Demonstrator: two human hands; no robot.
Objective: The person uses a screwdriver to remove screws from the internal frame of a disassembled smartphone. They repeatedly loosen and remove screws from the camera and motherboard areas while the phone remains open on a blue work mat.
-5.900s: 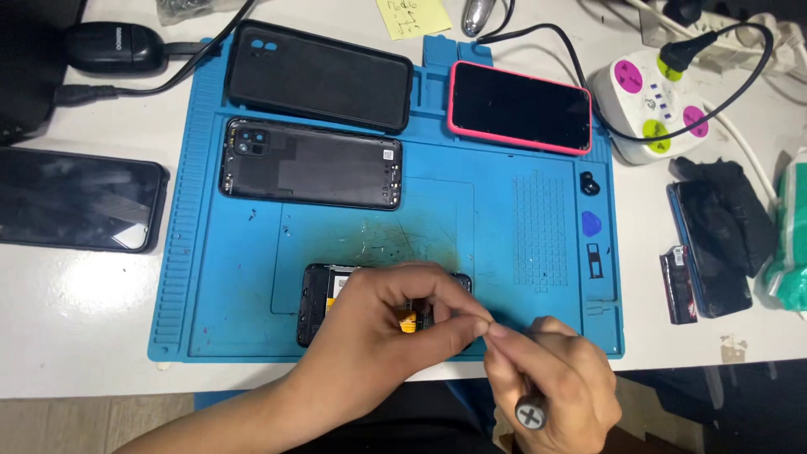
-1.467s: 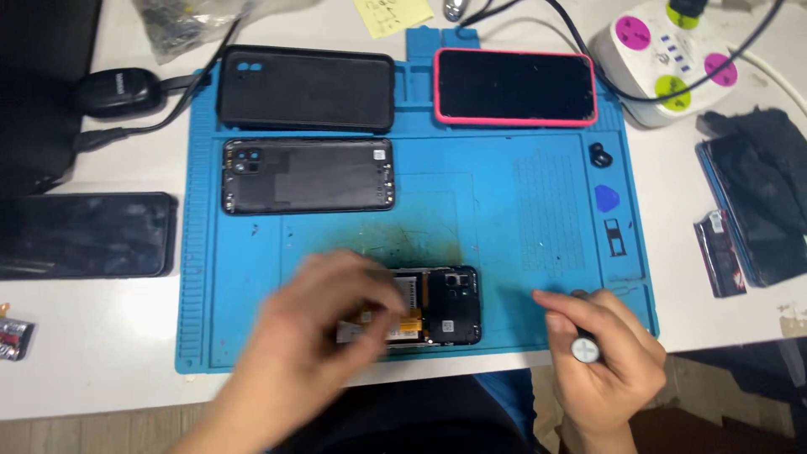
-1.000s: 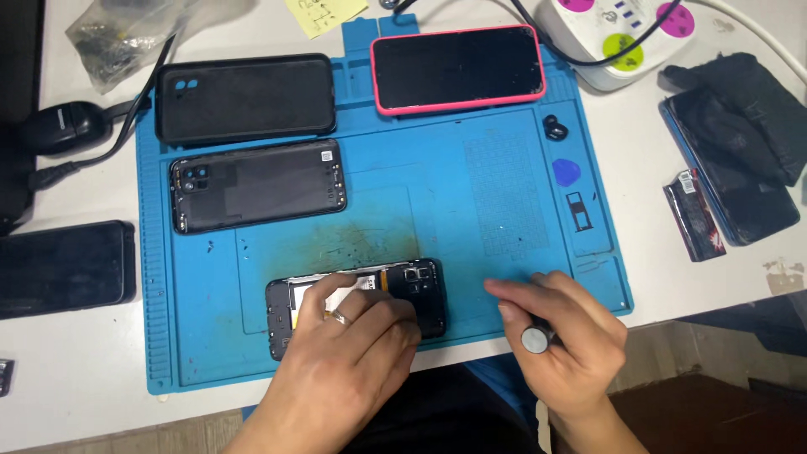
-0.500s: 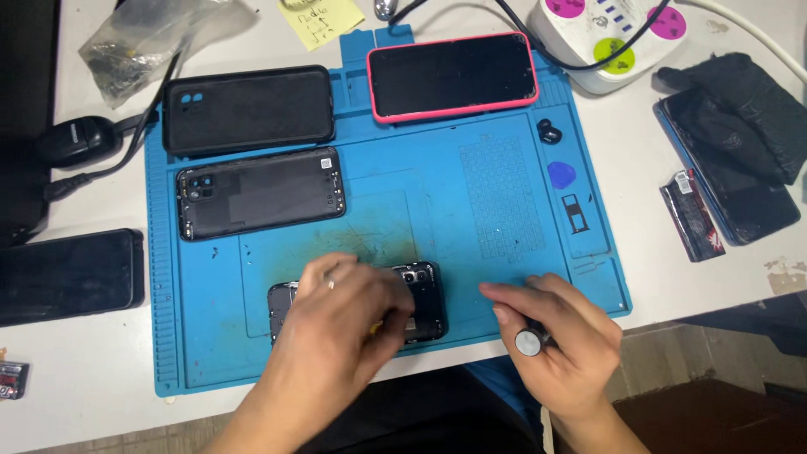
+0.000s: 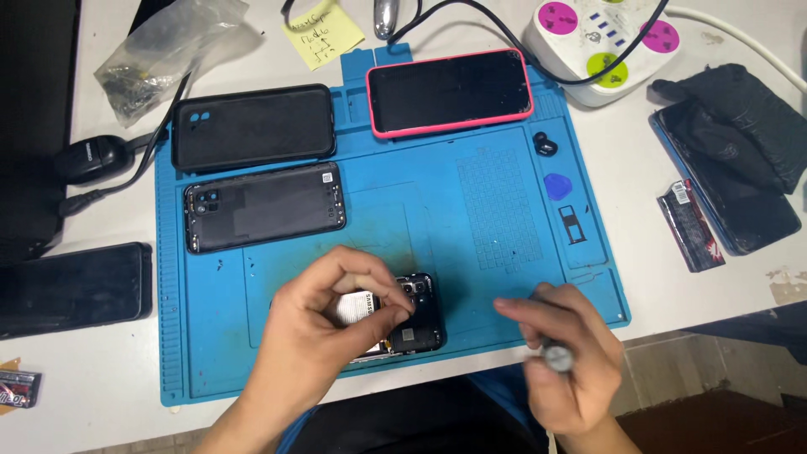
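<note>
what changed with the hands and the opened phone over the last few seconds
The left hand shifted on the opened phone, its fingers now pinching at the middle. The right hand keeps the screwdriver and has drawn off to the right, clear of the phone. The other phones on the blue mat lie unchanged.

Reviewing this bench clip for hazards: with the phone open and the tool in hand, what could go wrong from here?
1. The opened phone sits near the front edge of the blue mat; the left hand pressing on it could nudge it off.
2. The right hand holds a screwdriver; a slip could gouge exposed parts.
3. Small parts such as the SIM tray lie loose and could be swept away.
</note>
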